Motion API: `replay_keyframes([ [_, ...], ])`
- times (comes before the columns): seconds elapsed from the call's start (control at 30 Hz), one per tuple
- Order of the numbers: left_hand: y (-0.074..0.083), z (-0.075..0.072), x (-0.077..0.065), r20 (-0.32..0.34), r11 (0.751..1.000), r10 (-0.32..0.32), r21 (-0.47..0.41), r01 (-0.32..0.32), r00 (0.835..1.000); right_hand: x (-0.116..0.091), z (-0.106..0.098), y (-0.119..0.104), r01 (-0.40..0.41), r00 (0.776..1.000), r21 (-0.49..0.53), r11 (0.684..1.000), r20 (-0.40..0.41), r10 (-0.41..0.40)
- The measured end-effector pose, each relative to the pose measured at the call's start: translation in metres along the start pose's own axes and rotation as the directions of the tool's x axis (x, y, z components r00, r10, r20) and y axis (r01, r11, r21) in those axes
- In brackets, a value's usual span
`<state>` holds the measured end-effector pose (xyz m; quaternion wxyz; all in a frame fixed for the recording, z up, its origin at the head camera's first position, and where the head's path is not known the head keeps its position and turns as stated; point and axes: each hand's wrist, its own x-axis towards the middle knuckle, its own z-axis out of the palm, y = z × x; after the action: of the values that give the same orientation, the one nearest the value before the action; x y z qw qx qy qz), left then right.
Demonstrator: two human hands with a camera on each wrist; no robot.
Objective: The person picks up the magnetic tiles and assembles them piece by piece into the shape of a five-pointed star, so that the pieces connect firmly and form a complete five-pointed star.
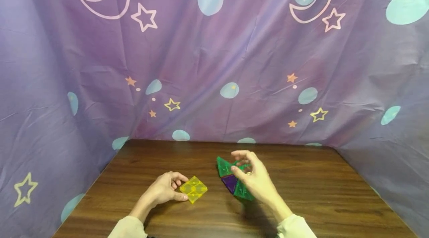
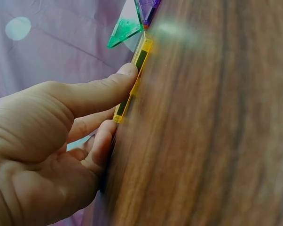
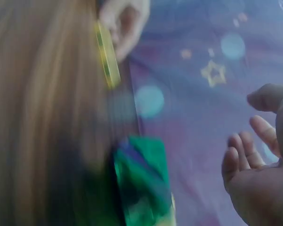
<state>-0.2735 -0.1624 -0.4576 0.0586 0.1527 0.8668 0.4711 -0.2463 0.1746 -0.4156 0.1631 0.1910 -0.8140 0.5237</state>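
My left hand (image 1: 165, 189) holds a yellow see-through magnetic tile (image 1: 194, 190) at its edge, thumb on the near side and fingers on the far side. The tile lies low at the wooden tabletop, turned like a diamond. In the left wrist view, dark strips show along its edge, under the thumb. To its right is a group of green magnetic tiles (image 1: 223, 167) with a purple triangular tile (image 1: 229, 183) among them. My right hand (image 1: 257, 178) hovers over this group with fingers loosely bent and parted, hiding part of it. In the right wrist view nothing is between those fingers.
A dark brown wooden table (image 1: 318, 186) carries everything. Purple cloth (image 1: 207, 55) with stars, moons and blue dots hangs behind it and along both sides. A small pale bit shows beside the green tiles, mostly covered by the right hand.
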Motion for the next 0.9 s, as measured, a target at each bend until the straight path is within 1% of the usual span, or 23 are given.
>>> replay_keyframes([
  [0.13, -0.002, 0.001, -0.002, -0.005, 1.0, 0.003, -0.017, -0.003, 1.0, 0.0, 0.036, -0.011, -0.018, 0.991, 0.064, 0.998, 0.137, 0.009],
  [0.2, -0.003, 0.002, -0.002, -0.004, 1.0, 0.003, -0.029, -0.003, 1.0, -0.001, 0.052, -0.011, -0.038, 0.985, 0.086, 0.996, 0.173, 0.023],
  [0.27, -0.003, 0.004, -0.002, -0.003, 0.999, 0.006, -0.035, -0.006, 1.0, -0.002, 0.066, -0.007, -0.063, 0.981, 0.101, 0.993, 0.192, 0.042],
  [0.37, -0.004, 0.006, -0.002, 0.0, 0.999, 0.014, -0.035, -0.014, 1.0, -0.009, 0.081, 0.004, -0.082, 0.97, 0.081, 0.993, 0.235, 0.061],
  [0.43, -0.004, 0.008, -0.002, -0.003, 0.999, 0.026, -0.028, -0.026, 1.0, -0.015, 0.086, 0.012, -0.068, 0.964, 0.034, 0.997, 0.261, 0.057],
  [0.53, -0.004, 0.008, -0.002, -0.008, 0.999, 0.039, -0.011, -0.039, 0.999, -0.022, 0.089, 0.022, -0.014, 0.957, -0.064, 0.998, 0.289, 0.032],
  [0.6, -0.003, 0.008, -0.002, -0.011, 0.999, 0.048, 0.007, -0.048, 0.999, -0.025, 0.09, 0.026, 0.015, 0.956, -0.132, 0.991, 0.291, 0.024],
  [0.7, -0.003, 0.008, -0.002, -0.009, 0.998, 0.057, 0.019, -0.057, 0.998, -0.028, 0.091, 0.026, 0.031, 0.959, -0.204, 0.978, 0.283, 0.028],
  [0.77, -0.003, 0.008, -0.002, -0.009, 0.998, 0.064, 0.02, -0.064, 0.998, -0.029, 0.093, 0.024, 0.037, 0.963, -0.231, 0.972, 0.267, 0.027],
  [0.9, -0.003, 0.008, -0.001, -0.012, 0.997, 0.078, 0.018, -0.078, 0.997, -0.029, 0.095, 0.024, 0.046, 0.975, -0.24, 0.97, 0.221, 0.008],
])
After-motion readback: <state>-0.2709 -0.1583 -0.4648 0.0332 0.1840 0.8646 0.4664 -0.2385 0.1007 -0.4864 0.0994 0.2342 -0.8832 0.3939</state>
